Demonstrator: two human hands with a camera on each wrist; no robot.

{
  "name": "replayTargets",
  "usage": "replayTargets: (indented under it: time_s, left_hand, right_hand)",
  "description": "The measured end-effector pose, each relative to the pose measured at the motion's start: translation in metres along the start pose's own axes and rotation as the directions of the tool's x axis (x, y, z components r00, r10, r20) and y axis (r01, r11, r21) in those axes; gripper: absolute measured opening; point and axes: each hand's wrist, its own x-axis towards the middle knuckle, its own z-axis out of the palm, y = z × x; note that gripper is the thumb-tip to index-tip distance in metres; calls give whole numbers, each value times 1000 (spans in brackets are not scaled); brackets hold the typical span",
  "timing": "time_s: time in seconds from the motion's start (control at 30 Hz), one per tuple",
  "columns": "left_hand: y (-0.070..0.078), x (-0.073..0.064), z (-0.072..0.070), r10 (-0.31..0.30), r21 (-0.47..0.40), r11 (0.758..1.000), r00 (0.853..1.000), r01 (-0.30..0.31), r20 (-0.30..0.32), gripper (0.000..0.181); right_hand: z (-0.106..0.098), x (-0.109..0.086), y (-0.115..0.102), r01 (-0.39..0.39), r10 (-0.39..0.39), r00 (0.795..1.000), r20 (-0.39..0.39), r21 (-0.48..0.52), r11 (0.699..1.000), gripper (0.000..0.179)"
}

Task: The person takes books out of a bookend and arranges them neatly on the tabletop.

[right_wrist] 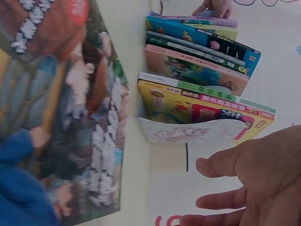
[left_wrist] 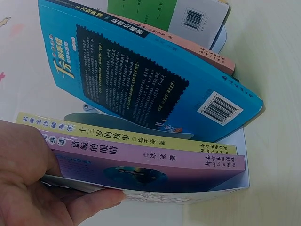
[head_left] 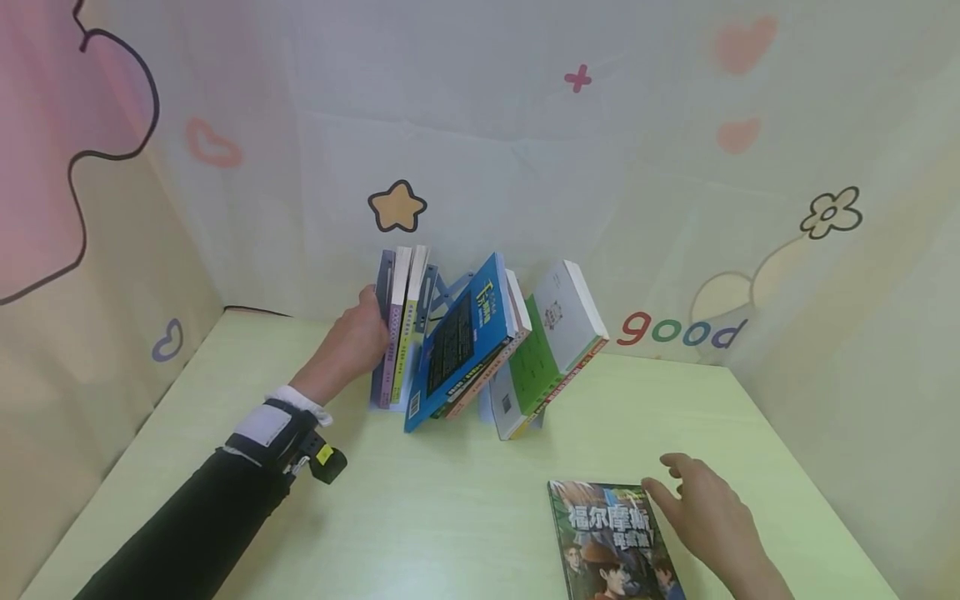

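Note:
My left hand (head_left: 358, 335) grips the left bookend (head_left: 385, 283) of a book stand at the back of the table, together with the upright purple book (head_left: 394, 354) against it. In the left wrist view the thumb (left_wrist: 89, 197) lies under the white bookend plate (left_wrist: 225, 189), with the purple book (left_wrist: 155, 165) and a yellow-green book (left_wrist: 127, 135) beside it. A blue book (head_left: 457, 342) leans left onto them. My right hand (head_left: 705, 510) is open with spread fingers at the upper right corner of an illustrated book (head_left: 611, 542) lying flat; contact is unclear.
More books, green (head_left: 536, 362) and white (head_left: 573, 312), lean left at the stand's right end. The pale green table (head_left: 420, 517) is enclosed by patterned cloth walls (head_left: 675, 167) on three sides. The right wrist view shows the row of books (right_wrist: 202, 70) beyond the flat book (right_wrist: 61, 108).

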Motion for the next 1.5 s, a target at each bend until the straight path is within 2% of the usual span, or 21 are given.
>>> replayTargets:
  time_s: [0.13, 0.3, 0.5, 0.63, 0.73, 0.9, 0.97, 1.13, 1.23, 1.33, 1.5]
  left_hand:
    - [0, -1, 0, 1, -3, 1000, 1000, -1, -8, 53]
    - [-2, -1, -1, -3, 0, 1000, 1000, 3, -11, 53]
    - [-3, -1, 0, -12, -3, 1000, 1000, 12, -10, 55]
    - [-4, -2, 0, -11, -7, 1000, 1000, 11, -15, 55]
    - [-5, -3, -1, -11, -9, 1000, 1000, 11, -15, 55]
    - [-5, -3, -2, -15, -11, 1000, 1000, 15, -16, 57]
    - [-5, -3, -2, -18, -13, 1000, 1000, 18, -15, 57]
    - [-3, -2, 0, -23, -17, 1000, 1000, 23, -12, 56]
    - [-1, -1, 0, -25, -14, 1000, 1000, 24, -17, 55]
    - [0, -1, 1, -30, -13, 999, 999, 30, -18, 55]
    - [2, -1, 1, -35, -16, 999, 999, 35, -15, 56]
  right_hand:
    - [-10, 10, -10, 105, -102, 990, -101, 25, 994, 51]
    - [-23, 27, -25, 226, -206, 953, -223, 70, 972, 46]
    - [-32, 50, -44, 292, -243, 917, -315, 120, 949, 41]
    - [-39, 67, -53, 304, -233, 912, -337, 176, 936, 43]
    - [-45, 80, -60, 299, -215, 924, -316, 247, 922, 47]
    - [-53, 103, -72, 294, -196, 946, -259, 423, 857, 52]
    - [-55, 111, -77, 271, -182, 958, -222, 490, 829, 55]
    - [-60, 125, -84, 214, -165, 977, -136, 574, 791, 62]
    - [-62, 133, -88, 187, -179, 981, -76, 614, 767, 65]
    - [-61, 139, -90, 147, -194, 981, -4, 668, 730, 67]
    - [-56, 144, -91, 90, -249, 963, 99, 755, 650, 65]
